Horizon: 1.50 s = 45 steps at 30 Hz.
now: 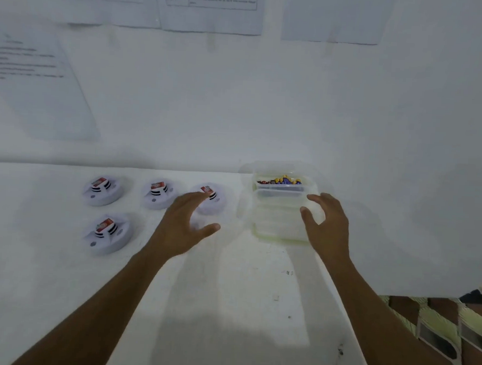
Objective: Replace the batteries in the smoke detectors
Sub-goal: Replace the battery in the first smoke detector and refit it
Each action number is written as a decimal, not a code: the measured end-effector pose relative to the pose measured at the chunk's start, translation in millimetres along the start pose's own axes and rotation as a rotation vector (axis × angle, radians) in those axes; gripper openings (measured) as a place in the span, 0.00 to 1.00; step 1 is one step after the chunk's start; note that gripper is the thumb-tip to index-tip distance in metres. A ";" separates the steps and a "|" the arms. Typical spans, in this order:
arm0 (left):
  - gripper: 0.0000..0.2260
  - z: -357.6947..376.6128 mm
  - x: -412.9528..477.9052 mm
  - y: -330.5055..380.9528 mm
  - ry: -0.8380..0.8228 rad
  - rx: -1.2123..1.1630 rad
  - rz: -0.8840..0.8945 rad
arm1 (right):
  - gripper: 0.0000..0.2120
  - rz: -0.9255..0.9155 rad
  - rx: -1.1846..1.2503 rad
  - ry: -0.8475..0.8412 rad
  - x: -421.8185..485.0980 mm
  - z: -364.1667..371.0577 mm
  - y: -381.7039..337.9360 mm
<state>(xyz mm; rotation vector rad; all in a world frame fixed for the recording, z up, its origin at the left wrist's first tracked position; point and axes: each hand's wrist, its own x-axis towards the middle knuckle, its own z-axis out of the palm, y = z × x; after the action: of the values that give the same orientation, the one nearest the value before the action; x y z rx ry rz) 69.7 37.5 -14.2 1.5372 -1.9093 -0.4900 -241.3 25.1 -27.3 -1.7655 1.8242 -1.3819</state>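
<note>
Four smoke detectors (103, 192) lay backs up on the white table (227, 294), three in a back row and one in front, each with a red-labelled battery (105, 225) showing on top, probably turned that way for easy reach. The left hand (183, 224) hovered open, fingers spread, over the rightmost detector (212, 201), gripping nothing. The right hand (326, 224), also open and empty, reached beside a clear tub (279, 227); behind it a second tub (279, 188) held loose batteries (283, 181), likely the spares, kept close by
</note>
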 end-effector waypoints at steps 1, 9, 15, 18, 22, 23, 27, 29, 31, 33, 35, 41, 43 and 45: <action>0.35 -5.0 -7.5 -11.4 -0.007 0.027 -0.017 | 0.12 0.018 -0.023 -0.003 0.0 3.7 -1.0; 0.43 -24.8 -24.1 -48.6 -0.085 0.105 -0.037 | 0.12 0.092 -0.090 0.047 0.6 5.0 -11.2; 0.38 -21.8 -23.0 -60.4 -0.179 0.030 -0.031 | 0.12 -0.108 -0.128 0.021 -22.5 25.0 -41.9; 0.40 -22.5 -25.1 -65.3 -0.186 -0.021 -0.044 | 0.13 -0.198 -0.123 -0.047 -40.9 46.8 -62.0; 0.43 -26.8 -30.7 -71.1 -0.203 -0.060 -0.054 | 0.13 -0.288 -0.040 -0.170 -67.5 79.9 -92.2; 0.43 -27.3 -31.7 -71.6 -0.204 -0.079 -0.058 | 0.13 -0.298 -0.025 -0.214 -73.9 88.1 -97.7; 0.42 -33.3 -34.4 -69.3 -0.176 -0.240 -0.105 | 0.19 -0.296 0.018 -0.379 -95.2 115.2 -109.6; 0.39 -40.3 -33.6 -66.5 -0.169 -0.306 -0.105 | 0.21 -0.297 0.031 -0.354 -99.6 120.9 -114.4; 0.37 -47.9 -32.4 -61.8 -0.188 -0.330 -0.096 | 0.19 -0.341 0.038 -0.273 -97.1 122.2 -119.6; 0.36 -53.5 -29.3 -58.5 -0.224 -0.337 -0.103 | 0.17 -0.365 0.060 -0.255 -92.4 121.3 -126.5; 0.37 -58.4 -26.8 -58.0 -0.233 -0.369 -0.115 | 0.15 -0.283 0.130 -0.295 -88.4 118.4 -135.8; 0.35 -66.5 -35.3 -60.8 -0.256 -0.472 -0.029 | 0.21 0.132 0.359 -0.272 -82.4 110.9 -146.8; 0.41 -65.8 -37.0 -58.4 -0.265 -0.447 0.018 | 0.23 0.194 0.411 -0.323 -84.7 111.2 -150.4; 0.44 -64.0 -36.9 -59.2 -0.251 -0.433 0.039 | 0.24 0.199 0.418 -0.358 -86.7 111.9 -153.3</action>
<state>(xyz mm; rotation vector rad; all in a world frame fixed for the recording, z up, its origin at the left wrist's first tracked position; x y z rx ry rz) 160.4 64.5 -14.0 1.1961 -1.8514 -1.0438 -40.9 79.9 -7.2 -1.4573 1.3626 -1.1730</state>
